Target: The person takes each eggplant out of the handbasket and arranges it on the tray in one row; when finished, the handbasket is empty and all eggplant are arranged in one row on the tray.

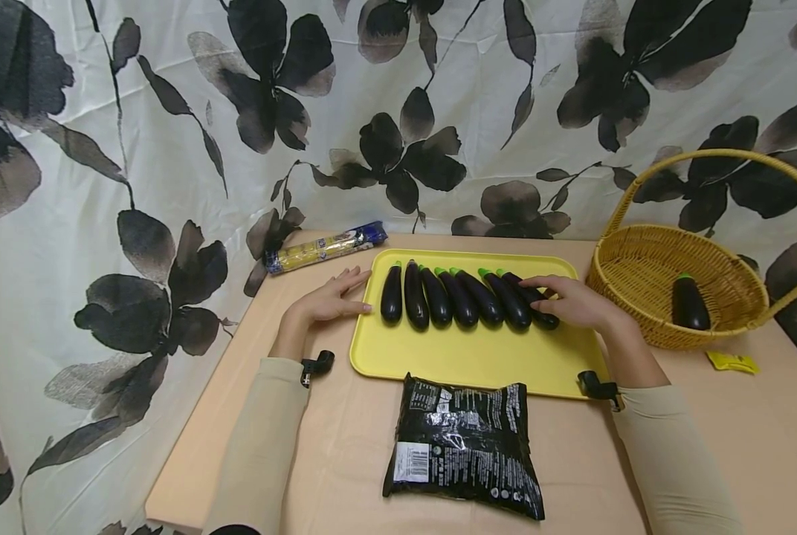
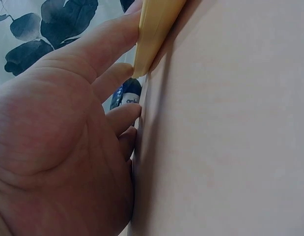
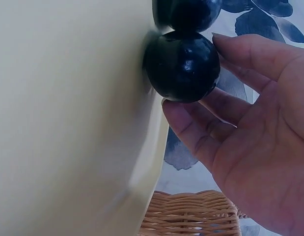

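Several dark purple eggplants (image 1: 464, 299) with green caps lie side by side in a row on a yellow tray (image 1: 398, 357). At the row's right end, my right hand (image 1: 575, 301) holds the last eggplant (image 3: 182, 66), thumb on one side and fingers on the other. That eggplant lies against its neighbour (image 3: 195, 14). My left hand (image 1: 329, 297) rests at the tray's left edge, its fingers extended. In the left wrist view, the thumb of the left hand (image 2: 58, 128) touches the tray's rim (image 2: 154, 34), and the other fingers lie lower beside it.
A wicker basket (image 1: 646, 260) with a tall handle stands at the right, one eggplant (image 1: 690, 303) inside it. Below the tray lies a black printed bag (image 1: 468, 446). A yellow and blue packet (image 1: 325, 247) lies back left, a small yellow packet (image 1: 731, 362) near the basket.
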The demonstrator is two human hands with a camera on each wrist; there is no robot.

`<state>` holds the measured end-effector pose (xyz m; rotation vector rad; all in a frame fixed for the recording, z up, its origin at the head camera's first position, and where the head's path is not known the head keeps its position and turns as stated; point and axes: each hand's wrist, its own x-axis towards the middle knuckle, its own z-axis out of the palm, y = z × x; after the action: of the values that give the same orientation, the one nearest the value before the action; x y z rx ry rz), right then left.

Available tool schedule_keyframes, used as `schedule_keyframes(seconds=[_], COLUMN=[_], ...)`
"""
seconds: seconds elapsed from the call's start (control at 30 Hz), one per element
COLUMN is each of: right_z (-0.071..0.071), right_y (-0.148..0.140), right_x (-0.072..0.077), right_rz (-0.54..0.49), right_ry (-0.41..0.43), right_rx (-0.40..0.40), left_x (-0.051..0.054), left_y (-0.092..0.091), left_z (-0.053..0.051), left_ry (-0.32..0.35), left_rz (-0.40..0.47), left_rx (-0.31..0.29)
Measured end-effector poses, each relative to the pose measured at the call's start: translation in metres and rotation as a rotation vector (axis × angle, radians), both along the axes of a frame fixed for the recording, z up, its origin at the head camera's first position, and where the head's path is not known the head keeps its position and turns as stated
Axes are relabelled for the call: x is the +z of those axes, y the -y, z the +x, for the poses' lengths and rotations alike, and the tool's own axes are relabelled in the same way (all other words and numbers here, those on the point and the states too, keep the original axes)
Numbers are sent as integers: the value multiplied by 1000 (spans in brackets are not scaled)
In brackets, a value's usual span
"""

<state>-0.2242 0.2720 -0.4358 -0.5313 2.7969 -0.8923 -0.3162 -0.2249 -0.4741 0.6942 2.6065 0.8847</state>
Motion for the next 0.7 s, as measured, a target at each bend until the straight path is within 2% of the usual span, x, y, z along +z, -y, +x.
schedule_keyframes(seconds=[0.7], right_z=[0], right_y=[-1], right_x=[-2], right_rz=[7], right_ry=[-13], right_rx=[-8], left_x=[-1], left_y=[1], left_z=[-1], left_ry=[-5], left_rz=[-3], left_rx=[-1])
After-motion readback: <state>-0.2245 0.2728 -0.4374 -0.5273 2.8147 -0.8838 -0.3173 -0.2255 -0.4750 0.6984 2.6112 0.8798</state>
